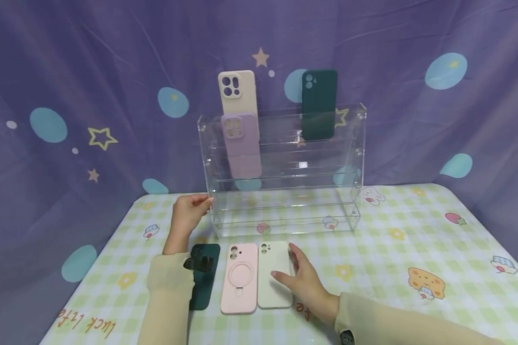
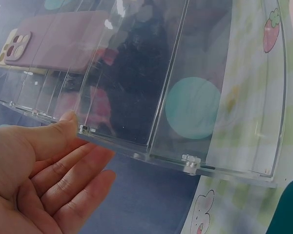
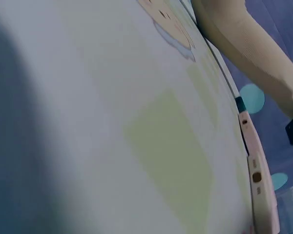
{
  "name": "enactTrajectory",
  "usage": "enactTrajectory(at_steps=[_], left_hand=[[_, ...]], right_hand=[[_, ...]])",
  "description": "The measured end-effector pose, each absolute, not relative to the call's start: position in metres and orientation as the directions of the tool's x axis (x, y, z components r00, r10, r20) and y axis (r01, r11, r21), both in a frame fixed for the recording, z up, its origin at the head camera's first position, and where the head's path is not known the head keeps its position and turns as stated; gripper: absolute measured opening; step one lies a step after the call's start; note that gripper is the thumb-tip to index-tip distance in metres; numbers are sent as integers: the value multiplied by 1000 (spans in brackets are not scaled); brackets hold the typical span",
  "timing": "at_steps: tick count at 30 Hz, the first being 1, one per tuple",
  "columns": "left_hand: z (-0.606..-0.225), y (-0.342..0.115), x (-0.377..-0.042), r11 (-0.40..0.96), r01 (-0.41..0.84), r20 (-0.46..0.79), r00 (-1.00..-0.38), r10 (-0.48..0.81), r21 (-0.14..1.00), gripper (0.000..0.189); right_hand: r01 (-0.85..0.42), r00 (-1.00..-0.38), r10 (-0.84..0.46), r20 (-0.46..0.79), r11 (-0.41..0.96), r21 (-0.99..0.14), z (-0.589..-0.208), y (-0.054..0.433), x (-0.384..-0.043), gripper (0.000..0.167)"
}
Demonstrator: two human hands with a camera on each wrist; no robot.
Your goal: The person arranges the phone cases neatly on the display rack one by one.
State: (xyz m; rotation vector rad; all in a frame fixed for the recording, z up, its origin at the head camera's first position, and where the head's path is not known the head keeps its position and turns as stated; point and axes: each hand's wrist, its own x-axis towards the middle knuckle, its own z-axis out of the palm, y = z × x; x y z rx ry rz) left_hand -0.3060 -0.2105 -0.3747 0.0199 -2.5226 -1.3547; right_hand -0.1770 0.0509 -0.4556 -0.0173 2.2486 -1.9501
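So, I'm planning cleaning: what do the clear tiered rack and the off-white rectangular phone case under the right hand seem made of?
Clear rack: probably glossy acrylic; see-through with bright edge glints. Off-white case: perhaps matte silicone or soft plastic, given its even, low-sheen surface.

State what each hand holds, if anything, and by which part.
The left hand pinches the clear acrylic tiered stand by its left side edge. The right hand is at the right edge of the whitish rectangular phone case; gripping cannot be told.
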Motion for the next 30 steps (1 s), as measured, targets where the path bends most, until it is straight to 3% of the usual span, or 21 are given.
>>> enactTrajectory(at_steps=[5,11,21,30], left_hand=[[-373,-210,-306,558,117,230,-964,-137,821,29],[-372,-212,-306,568,110,222,-966,-132,816,30],[-375,-213,-305,576,89,207,-968,-142,813,32],[-375,-212,-308,573,103,221,-965,-139,813,31]], right_hand=[[81,-968,-220,-118,173,-982,-461,50,-167,111],[-62,-947,-317,-41,306,-950,-469,46,-163,124],[-158,-965,-262,21,515,-842,-474,33,-154,127],[-176,-971,-234,45,576,-798,-475,31,-153,126]])
